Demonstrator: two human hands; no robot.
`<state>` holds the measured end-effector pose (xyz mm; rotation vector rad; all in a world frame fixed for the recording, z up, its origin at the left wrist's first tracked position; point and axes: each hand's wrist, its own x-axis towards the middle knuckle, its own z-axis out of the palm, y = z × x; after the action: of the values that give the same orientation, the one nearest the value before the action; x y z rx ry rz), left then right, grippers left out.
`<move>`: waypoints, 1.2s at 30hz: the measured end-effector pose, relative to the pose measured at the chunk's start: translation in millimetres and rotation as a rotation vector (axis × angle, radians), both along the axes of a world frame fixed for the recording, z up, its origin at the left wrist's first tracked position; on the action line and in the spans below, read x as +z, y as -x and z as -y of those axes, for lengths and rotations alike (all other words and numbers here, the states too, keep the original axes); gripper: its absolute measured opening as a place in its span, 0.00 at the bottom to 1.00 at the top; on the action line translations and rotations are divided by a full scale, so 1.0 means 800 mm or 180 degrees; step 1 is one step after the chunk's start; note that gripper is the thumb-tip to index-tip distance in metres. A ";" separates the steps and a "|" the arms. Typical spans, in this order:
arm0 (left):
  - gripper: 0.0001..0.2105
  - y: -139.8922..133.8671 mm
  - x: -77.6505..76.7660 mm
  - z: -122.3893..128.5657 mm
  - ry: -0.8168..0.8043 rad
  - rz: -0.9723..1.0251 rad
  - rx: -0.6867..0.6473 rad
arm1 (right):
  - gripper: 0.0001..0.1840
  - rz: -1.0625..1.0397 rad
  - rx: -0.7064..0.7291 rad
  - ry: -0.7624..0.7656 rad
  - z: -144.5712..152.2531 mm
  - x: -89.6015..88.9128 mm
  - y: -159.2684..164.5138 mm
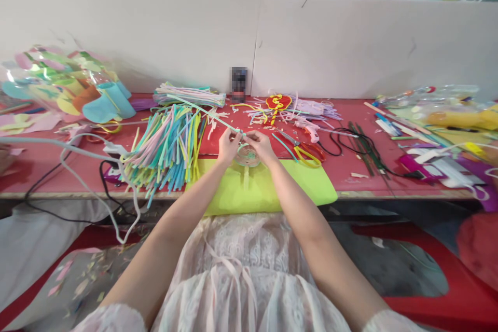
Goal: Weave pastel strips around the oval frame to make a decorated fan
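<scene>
My left hand (229, 145) pinches a pale green pipe cleaner (202, 110), whose long free end slants up to the left. Close beside it, my right hand (260, 145) has its fingers closed at the same pipe cleaner's near end. Just below my fingertips sits a small round piece (249, 156) with a clear or pale rim and green and pinkish strands inside; its exact kind is hard to make out. Under both hands lies a lime-yellow sheet (299, 184) at the table's front edge. A big bundle of pastel pipe cleaners (163, 142) lies left of my left hand.
Right of my hands are yellow-handled scissors (307, 157), red-handled pliers (288, 139) and a pink glue gun (309, 129) with black cord. A red and yellow pipe-cleaner shape (278, 102) stands behind. White cables (116, 207) hang at the left; felt pieces (105, 106) crowd the back left.
</scene>
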<state>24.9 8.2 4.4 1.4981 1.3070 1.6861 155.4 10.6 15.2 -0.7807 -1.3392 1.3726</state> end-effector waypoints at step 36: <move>0.06 0.002 0.010 0.005 0.0062 -0.0601 -0.0157 | 0.18 0.0361 -0.0245 -0.0391 -0.009 -0.005 -0.007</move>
<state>23.2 4.6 12.4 1.6978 1.3656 1.5270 161.1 17.8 10.8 -0.8282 -1.4523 1.1889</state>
